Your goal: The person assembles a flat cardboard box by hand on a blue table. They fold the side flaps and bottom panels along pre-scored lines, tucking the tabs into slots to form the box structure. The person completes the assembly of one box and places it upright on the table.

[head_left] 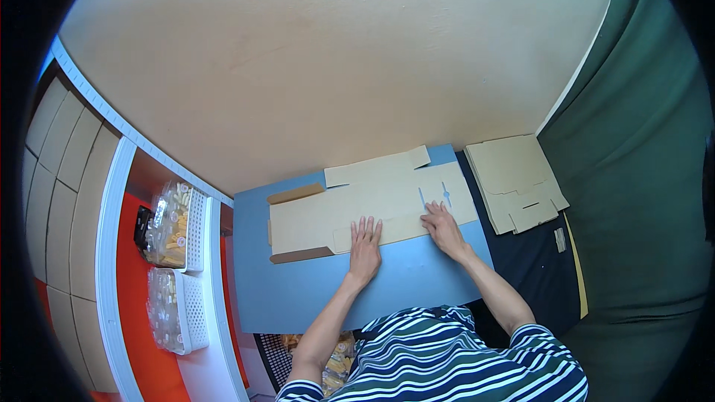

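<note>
We're looking at a flat, brown die-cut cardboard blank (pixel 387 192), laid lengthwise across the blue-grey rectangular bench (pixel 298 301), presumably because the broad top backs the whole sheet. Here's the bare left hand (pixel 365 251) resting palm down at the near edge, fingers slightly spread and gripping nothing that we can see; that flat contact probably steadies the board. Over at the slotted end, the bare right hand (pixel 445 233) has its fingers bent and close together on the cardboard; whether they pinch an edge or simply press, we can't tell. Two darker side flaps tilt up at the left end, and we'd judge they lie clear of both hands. To our right, a stack of tan cardboard blanks (pixel 510 171) sits on a black cloth-like surface (pixel 525 264), likely parked there within easy reach. We can't make out how the near strip folds under the palms, and the bench and striped shirt (pixel 447 357) cut off most of the dark perforated basket (pixel 273 357) below.
</note>
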Tool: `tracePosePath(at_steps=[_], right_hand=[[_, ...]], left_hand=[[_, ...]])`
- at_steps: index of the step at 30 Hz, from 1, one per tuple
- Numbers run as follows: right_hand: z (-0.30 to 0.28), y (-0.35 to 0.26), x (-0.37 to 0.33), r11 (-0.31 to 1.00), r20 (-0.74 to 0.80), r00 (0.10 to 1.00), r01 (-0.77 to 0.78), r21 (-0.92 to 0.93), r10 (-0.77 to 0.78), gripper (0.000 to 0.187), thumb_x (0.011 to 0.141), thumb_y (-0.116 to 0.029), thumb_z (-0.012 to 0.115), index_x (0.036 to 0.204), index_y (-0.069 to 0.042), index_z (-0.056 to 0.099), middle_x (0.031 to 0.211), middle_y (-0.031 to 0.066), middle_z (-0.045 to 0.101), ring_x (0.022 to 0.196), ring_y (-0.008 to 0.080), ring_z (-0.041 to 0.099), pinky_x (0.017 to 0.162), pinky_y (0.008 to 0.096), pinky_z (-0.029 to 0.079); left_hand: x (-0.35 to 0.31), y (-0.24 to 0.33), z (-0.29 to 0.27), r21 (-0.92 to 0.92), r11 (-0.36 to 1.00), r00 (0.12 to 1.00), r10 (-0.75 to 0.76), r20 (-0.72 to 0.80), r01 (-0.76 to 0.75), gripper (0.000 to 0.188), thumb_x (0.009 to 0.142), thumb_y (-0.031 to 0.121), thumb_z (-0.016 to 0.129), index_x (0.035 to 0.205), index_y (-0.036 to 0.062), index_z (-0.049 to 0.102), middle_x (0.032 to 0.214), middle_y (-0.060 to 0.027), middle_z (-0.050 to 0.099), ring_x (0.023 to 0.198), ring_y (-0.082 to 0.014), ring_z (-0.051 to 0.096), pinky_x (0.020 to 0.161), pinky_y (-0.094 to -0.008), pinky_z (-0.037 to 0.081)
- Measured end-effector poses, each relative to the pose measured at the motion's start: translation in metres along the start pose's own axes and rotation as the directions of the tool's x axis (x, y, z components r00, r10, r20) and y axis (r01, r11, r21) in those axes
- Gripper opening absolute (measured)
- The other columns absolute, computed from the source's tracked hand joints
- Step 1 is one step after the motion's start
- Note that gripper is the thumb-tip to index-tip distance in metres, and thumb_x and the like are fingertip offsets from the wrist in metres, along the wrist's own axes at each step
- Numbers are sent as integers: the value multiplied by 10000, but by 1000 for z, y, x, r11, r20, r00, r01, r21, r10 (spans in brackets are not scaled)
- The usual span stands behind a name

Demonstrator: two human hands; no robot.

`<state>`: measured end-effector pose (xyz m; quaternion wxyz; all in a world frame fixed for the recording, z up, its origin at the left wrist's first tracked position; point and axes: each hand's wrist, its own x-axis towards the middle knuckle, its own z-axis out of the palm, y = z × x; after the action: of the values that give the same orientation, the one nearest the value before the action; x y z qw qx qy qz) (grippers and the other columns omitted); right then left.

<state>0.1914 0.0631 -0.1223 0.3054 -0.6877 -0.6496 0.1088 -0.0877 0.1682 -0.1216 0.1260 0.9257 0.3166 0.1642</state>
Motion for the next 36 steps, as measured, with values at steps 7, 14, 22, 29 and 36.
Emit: tracePosePath(at_steps=[7, 14, 22, 29, 36], right_hand=[[9, -42, -19, 951, -28, 991, -130, -279, 127, 671, 1088, -426, 595, 1614, -28, 471, 1742, 365, 230, 1634, 517, 211, 1342, 610, 128], [11, -73, -1, 913, -40, 963, -267, -309, 268, 1025, 987, -736, 594, 1730, -84, 323, 1773, 373, 109, 1662, 531, 77, 1324, 660, 7], [10, -74, 2, 892, -18, 939, -332, -307, 343, 1159, 914, -838, 605, 1745, -96, 285, 1785, 362, 75, 1672, 516, 36, 1300, 698, -49], [6, -76, 6, 894, 9, 933, -343, -290, 361, 1172, 889, -834, 644, 1741, -105, 305, 1790, 352, 78, 1675, 509, 32, 1293, 710, -58], [5, -71, 4, 907, 0, 937, -337, -253, 349, 1109, 881, -747, 738, 1744, -185, 327, 1794, 346, 51, 1672, 520, 15, 1290, 714, -58]], left_hand=[[5, 32, -14, 12, 991, 990, -135, -49, 135, 709, 1042, 463, 653, 1655, 138, 503, 1777, -283, 250, 1651, -547, 107, 1243, -800, -79], [11, 42, -10, 60, 957, 957, -280, -80, 285, 820, 1031, 619, 611, 1712, 208, 413, 1799, -300, 150, 1657, -557, 48, 1210, -819, -126], [16, 47, -12, 84, 937, 941, -338, -32, 339, 861, 1007, 652, 614, 1727, 241, 381, 1794, -328, 112, 1659, -556, 22, 1213, -821, -115], [16, 48, -15, 112, 926, 932, -361, -28, 362, 895, 989, 681, 635, 1731, 256, 373, 1798, -325, 93, 1656, -562, 12, 1211, -819, -112], [20, 41, -13, 63, 921, 921, -387, 42, 385, 958, 964, 715, 660, 1739, 244, 353, 1796, -345, 47, 1662, -552, -22, 1219, -790, -133]])
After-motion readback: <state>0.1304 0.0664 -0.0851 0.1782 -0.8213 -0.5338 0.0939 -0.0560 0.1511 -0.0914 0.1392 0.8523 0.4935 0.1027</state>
